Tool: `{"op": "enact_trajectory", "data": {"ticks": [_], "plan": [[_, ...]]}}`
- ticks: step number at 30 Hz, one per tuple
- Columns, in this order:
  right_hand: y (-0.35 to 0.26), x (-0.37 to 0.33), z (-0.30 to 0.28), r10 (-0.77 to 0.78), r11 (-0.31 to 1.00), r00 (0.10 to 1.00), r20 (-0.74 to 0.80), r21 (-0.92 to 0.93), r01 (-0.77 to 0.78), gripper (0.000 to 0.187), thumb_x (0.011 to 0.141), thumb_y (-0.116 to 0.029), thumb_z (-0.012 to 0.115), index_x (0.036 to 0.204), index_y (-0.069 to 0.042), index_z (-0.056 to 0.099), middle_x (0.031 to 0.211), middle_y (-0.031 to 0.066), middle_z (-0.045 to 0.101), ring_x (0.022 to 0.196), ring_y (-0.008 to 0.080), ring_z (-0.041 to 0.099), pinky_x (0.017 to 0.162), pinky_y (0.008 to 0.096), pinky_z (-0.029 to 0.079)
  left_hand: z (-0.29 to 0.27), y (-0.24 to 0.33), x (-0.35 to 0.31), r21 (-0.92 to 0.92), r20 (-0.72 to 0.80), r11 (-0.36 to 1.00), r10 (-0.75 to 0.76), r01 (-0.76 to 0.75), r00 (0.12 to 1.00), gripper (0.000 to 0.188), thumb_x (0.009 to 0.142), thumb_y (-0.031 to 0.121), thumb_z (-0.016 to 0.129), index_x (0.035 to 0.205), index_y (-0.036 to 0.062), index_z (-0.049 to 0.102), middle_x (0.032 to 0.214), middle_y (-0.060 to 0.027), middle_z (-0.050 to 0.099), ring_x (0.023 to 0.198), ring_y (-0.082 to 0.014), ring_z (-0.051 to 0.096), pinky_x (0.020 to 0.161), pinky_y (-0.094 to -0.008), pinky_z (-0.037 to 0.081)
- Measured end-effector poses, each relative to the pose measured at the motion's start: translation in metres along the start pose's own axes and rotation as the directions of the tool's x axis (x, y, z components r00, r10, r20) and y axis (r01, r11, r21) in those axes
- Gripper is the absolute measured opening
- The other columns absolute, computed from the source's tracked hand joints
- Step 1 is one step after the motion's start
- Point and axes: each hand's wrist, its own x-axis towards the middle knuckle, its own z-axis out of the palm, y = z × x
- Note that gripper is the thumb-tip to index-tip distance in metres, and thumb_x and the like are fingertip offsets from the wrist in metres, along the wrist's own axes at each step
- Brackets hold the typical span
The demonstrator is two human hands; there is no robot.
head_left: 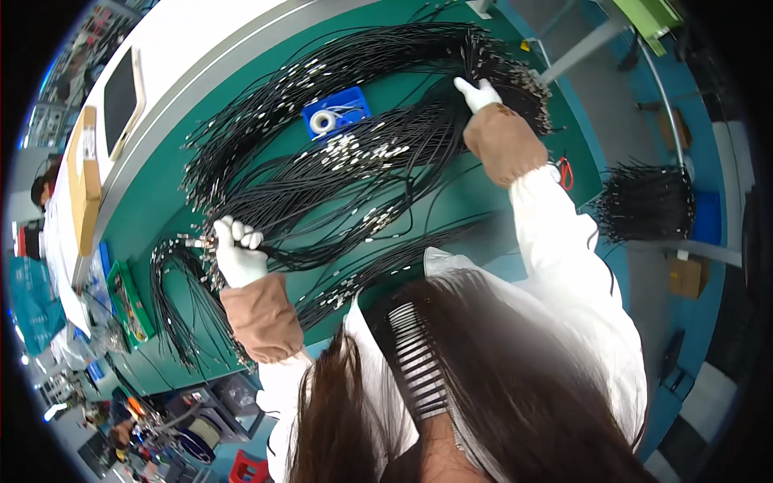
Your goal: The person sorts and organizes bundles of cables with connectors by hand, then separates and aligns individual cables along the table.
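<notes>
Both of my hands wear white gloves, with brown cuffs over white sleeves. At the left end of a long bundle of thin black cables [298, 193], my left hand [240, 251] is closed round the cables, its fingers curled. My right hand [481, 97] grips the bundle's far right end, thumb pointing away; its other fingers are partly hidden. White and silver tips show along the cables. Behind this bundle lies another curved bundle of black cables [354, 52]. A smaller strand group [362, 278] runs nearer to me.
A blue tray [354, 101] with a roll of white tape [323, 122] sits between the bundles on the green table [483, 213]. Red-handled scissors [566, 173] lie at the right edge. More cables [644, 201] hang beyond it. A green bin [129, 302] stands at left.
</notes>
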Motion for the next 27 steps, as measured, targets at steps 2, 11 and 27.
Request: {"op": "enact_trajectory", "data": {"ticks": [2, 11, 27], "plan": [[-0.006, -0.02, -0.019, -0.237, 0.972, 0.97, -0.05, -0.022, 0.236, 0.076, 0.072, -0.05, 0.068, 0.132, -0.008, 0.045, 0.14, 0.0178, 0.037, 0.127, 0.0305, 0.039, 0.103, 0.0382, 0.036, 0.009, -0.001, -0.001, 0.016, -0.02, 1.0, -0.001, 0.001, 1.0, 0.024, 0.093, 0.035, 0.051, 0.086, 0.0128, 0.048, 0.063, 0.0049, 0.035, 0.056, -0.0081, 0.031, 0.051, -0.0226, 0.029], [-0.055, -0.113, -0.05, -0.708, 0.706, 0.629, 0.321, 0.361, 0.609, 0.032, 0.082, -0.03, 0.066, 0.099, -0.002, 0.067, 0.093, 0.0107, 0.066, 0.086, 0.0186, 0.062, 0.072, 0.0304, 0.049, 0.004, -0.003, -0.002, -0.02, -0.041, 0.999, 0.036, -0.037, 0.999, 0.023, 0.094, 0.034, 0.051, 0.089, 0.0113, 0.051, 0.063, 0.0042, 0.039, 0.055, -0.0085, 0.033, 0.051, -0.0235, 0.03], [0.072, -0.187, -0.05, -0.774, 0.533, 0.612, 0.164, -0.354, 0.769, 0.013, 0.064, -0.022, 0.074, 0.074, -0.016, 0.068, 0.094, 0.0011, 0.062, 0.09, 0.0254, 0.054, 0.077, 0.0396, 0.045, -0.004, -0.006, 0.004, -0.046, -0.124, 0.996, 0.065, -0.071, 0.99, 0.025, 0.094, 0.033, 0.052, 0.088, 0.0083, 0.053, 0.064, 0.0019, 0.042, 0.053, -0.0095, 0.035, 0.048, -0.0247, 0.03]]}}
